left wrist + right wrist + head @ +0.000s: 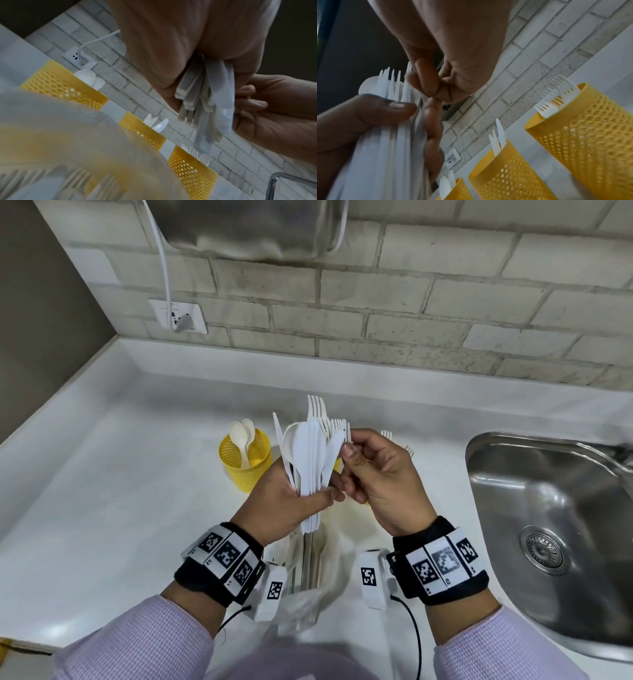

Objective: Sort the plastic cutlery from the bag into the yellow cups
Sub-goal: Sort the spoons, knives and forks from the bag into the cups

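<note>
Fingertips of right hand (380,470) pinched on one piece at the edge of the bundle of plastic cutlery (313,453); which kind, not clear. Left hand (291,505) wrapped round the bundle's handles, heads fanned upward. Best drawn straight up and clear, left grip kept firm so neighbours stay put. Then dropped handle-first into the matching yellow cup: spoon cup (245,460), knife cup (510,174), fork cup (585,128), in a row on the bench (137,474). Bag (308,590) lying below the wrists, more cutlery inside.
</note>
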The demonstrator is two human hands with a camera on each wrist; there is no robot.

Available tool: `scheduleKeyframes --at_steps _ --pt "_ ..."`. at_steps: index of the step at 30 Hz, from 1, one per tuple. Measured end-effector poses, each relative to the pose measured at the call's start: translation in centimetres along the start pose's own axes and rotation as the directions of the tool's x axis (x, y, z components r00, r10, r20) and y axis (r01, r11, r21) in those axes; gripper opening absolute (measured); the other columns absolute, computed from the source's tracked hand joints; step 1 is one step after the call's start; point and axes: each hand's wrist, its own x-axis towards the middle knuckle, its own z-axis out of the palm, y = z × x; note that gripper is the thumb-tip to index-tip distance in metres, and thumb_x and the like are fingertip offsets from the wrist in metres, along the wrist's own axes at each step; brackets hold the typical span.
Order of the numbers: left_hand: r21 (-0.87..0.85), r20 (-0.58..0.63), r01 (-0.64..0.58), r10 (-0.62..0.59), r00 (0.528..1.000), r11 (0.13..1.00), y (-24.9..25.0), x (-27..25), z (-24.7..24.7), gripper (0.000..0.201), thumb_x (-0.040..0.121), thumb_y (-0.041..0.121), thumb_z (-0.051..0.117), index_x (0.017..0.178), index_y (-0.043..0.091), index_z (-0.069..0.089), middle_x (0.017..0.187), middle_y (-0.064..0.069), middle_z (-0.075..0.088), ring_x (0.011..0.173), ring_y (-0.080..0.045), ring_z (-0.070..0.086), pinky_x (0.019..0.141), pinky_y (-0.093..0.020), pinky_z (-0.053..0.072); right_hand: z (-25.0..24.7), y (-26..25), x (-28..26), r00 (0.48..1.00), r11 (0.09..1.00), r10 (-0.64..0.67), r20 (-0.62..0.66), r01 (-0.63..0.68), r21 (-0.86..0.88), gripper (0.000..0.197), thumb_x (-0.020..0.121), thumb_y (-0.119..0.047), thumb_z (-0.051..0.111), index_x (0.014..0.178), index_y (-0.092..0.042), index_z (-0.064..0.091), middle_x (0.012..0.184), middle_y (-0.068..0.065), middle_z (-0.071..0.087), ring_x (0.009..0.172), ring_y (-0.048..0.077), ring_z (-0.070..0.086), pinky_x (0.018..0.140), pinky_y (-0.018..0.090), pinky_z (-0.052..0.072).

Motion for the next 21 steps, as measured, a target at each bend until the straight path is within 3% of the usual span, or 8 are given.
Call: scheduleKeyframes --at_steps 3,6,9,12,14,18,21 --pt "0.016 -0.023 0.017 -0.016 1.000 1.000 -0.2 0.0 -0.1 0.021 0.089 -0.018 0.063 0.102 -0.004 0.069 0.094 -0.017 0.075 0.089 -0.034 0.074 0.080 -0.034 0.056 0.1 -0.2 -0.2 1.000 1.000 0.010 -0.028 -0.009 0.010 0.026 0.092 -0.021 0.066 0.102 0.002 0.065 0.071 0.002 0.061 0.045 0.012 0.045 0.044 0.023 0.032" --pt "0.028 -0.042 0.015 -0.014 0.999 0.999 0.0 -0.1 -0.1 0.029 0.089 -0.018 0.062 0.112 -0.001 0.069 0.100 -0.017 0.076 0.093 -0.034 0.075 0.082 -0.036 0.057 0.3 -0.2 -0.2 0.999 0.999 0.034 -0.042 -0.032 0.043 0.014 0.096 -0.011 0.062 0.102 0.001 0.063 0.064 -0.003 0.057 0.047 0.013 0.040 0.048 0.025 0.036" --pt "0.046 -0.070 0.041 -0.038 0.997 0.998 0.3 -0.4 -0.3 0.041 0.087 -0.016 0.065 0.122 0.006 0.066 0.105 -0.012 0.077 0.096 -0.030 0.076 0.087 -0.046 0.061 0.6 -0.5 -0.1 0.999 0.996 0.016 -0.040 -0.012 0.088 0.025 0.092 -0.020 0.066 0.105 0.001 0.062 0.079 0.004 0.063 0.062 0.020 0.048 0.059 0.028 0.044" --pt "0.090 -0.103 0.079 -0.070 0.992 0.993 0.3 -0.7 -0.5 0.042 0.081 0.004 0.075 0.121 0.011 0.065 0.105 -0.009 0.078 0.097 -0.028 0.076 0.092 -0.058 0.058 0.5 -0.9 0.0 1.000 0.981 0.022 -0.015 -0.019 0.193 0.019 0.096 -0.018 0.056 0.107 -0.003 0.059 0.100 0.017 0.059 0.088 0.027 0.057 0.074 0.034 0.050" --pt "0.136 -0.113 0.095 -0.080 0.990 0.986 0.4 -0.8 -0.4 0.043 0.076 0.018 0.077 0.117 0.013 0.067 0.102 -0.006 0.078 0.097 -0.026 0.076 0.092 -0.057 0.058 0.4 -1.2 0.1 0.999 0.967 0.040 -0.001 -0.039 0.254 0.014 0.099 -0.017 0.053 0.107 -0.008 0.059 0.107 0.018 0.058 0.095 0.029 0.053 0.078 0.039 0.048" --pt "0.188 -0.151 0.108 -0.080 0.985 0.976 0.4 -1.0 -0.3 0.036 0.076 0.026 0.077 0.110 0.015 0.070 0.097 -0.005 0.078 0.094 -0.025 0.076 0.090 -0.055 0.059 -0.2 -2.1 0.5 0.999 0.898 0.049 -0.004 -0.042 0.439 0.020 0.106 -0.017 0.042 0.099 -0.020 0.060 0.104 0.010 0.068 0.099 0.030 0.061 0.084 0.048 0.046" --pt "0.220 -0.134 0.083 -0.054 0.990 0.972 0.6 -1.0 -0.1 0.027 0.082 0.015 0.076 0.107 0.023 0.073 0.102 -0.001 0.077 0.097 -0.020 0.074 0.091 -0.049 0.060 -1.0 -2.7 1.2 0.999 0.838 0.042 0.002 -0.036 0.544 0.022 0.109 -0.022 0.038 0.099 -0.024 0.057 0.097 0.006 0.064 0.091 0.028 0.062 0.091 0.049 0.047"
